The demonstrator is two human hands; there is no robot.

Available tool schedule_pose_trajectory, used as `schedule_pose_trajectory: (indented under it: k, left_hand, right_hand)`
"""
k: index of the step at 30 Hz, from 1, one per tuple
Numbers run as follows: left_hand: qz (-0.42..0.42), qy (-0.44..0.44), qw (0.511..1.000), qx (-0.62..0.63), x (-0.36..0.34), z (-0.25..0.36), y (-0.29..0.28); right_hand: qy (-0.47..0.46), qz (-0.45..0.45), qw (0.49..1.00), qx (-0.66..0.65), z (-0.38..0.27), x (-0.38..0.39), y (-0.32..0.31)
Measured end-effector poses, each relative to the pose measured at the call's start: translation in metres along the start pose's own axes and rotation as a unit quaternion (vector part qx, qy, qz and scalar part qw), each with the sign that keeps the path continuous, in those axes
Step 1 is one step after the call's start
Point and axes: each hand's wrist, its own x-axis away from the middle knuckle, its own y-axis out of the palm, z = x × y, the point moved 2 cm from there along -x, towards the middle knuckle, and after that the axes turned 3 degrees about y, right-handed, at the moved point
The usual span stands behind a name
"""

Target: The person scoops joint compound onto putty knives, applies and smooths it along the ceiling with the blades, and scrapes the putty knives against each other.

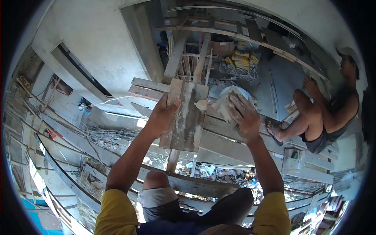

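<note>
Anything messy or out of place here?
Yes: a pale lump interrupts the straight right edge of the smeared wood in the left hand; rubble lies strewn untidily below the planks.

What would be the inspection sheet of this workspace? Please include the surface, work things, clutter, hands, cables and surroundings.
Surface: worn wooden planks, with gaps between some.
Work things: joined wooden boards, stained, with a pale lump on the right edge; a pale, dusty item, exact kind unclear.
Clutter: loose rubble lower down; yellow packages and a cardboard box beyond.
Hands: left hand grips the boards' left side; right hand lies over the pale item, grip unclear.
Cables: thin pale cord or wire at left.
Surroundings: another person seated at right; pale wall at upper left.
</note>
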Motion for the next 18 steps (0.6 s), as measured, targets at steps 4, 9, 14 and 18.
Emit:
schedule_pose_trajectory:
  k: [4, 9, 14, 18]
  left_hand:
    - [-0.092, 0.025, 0.992, -0.086, -0.011, 0.041, 0.016]
    - [-0.061, 0.134, 0.982, -0.117, -0.023, 0.105, 0.008]
    - [0.171, 0.382, 0.893, -0.166, -0.016, 0.245, -0.040]
    - [0.304, 0.590, 0.729, -0.170, 0.015, 0.368, -0.087]
  right_hand:
    - [-0.057, -0.072, 0.993, 0.079, -0.018, -0.008, -0.024]
    - [0.167, -0.062, 0.977, -0.117, -0.021, 0.010, -0.033]
    - [0.464, 0.044, 0.493, -0.735, -0.053, 0.036, -0.032]
    - [0.436, 0.087, 0.416, -0.793, -0.064, 0.038, -0.066]
